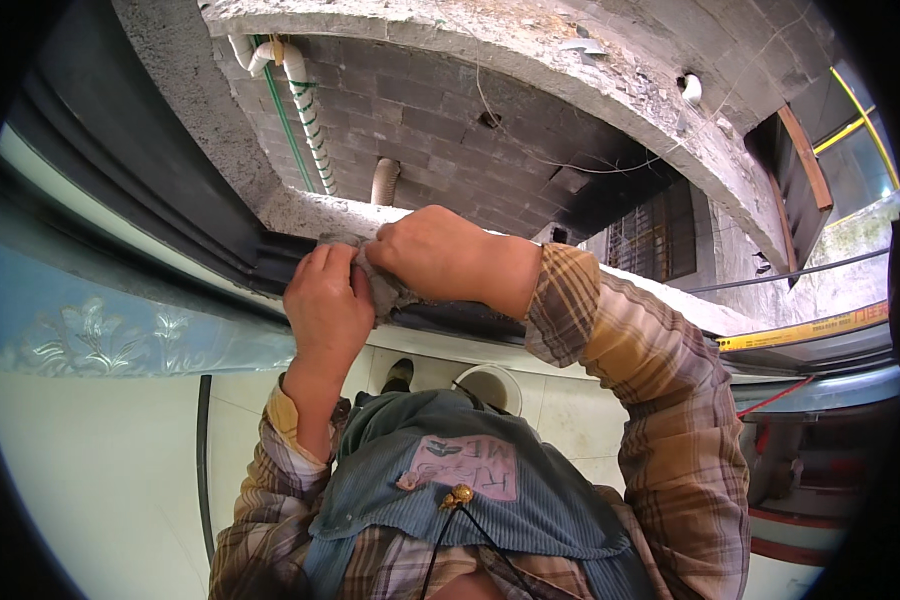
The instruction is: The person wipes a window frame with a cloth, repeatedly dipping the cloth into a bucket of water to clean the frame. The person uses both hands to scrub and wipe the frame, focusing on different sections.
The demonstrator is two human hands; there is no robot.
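A dirty grey cloth (381,289) lies bunched over the dark window frame's bottom track (461,319), near its left corner. My left hand (330,296) grips the cloth's left side with bent fingers. From the right, my right hand (435,251) holds the same cloth, its fingers curled down and partly hidden behind the knuckles. Both hands are close together, just above the track. Bits of dirt show on the track to the right of the cloth.
Outside the window are a rough concrete ledge (420,31), a block wall (420,112) and white pipes (300,90). A bucket (489,386) stands on the tiled floor below the sill. A blue patterned curtain (112,322) hangs at left.
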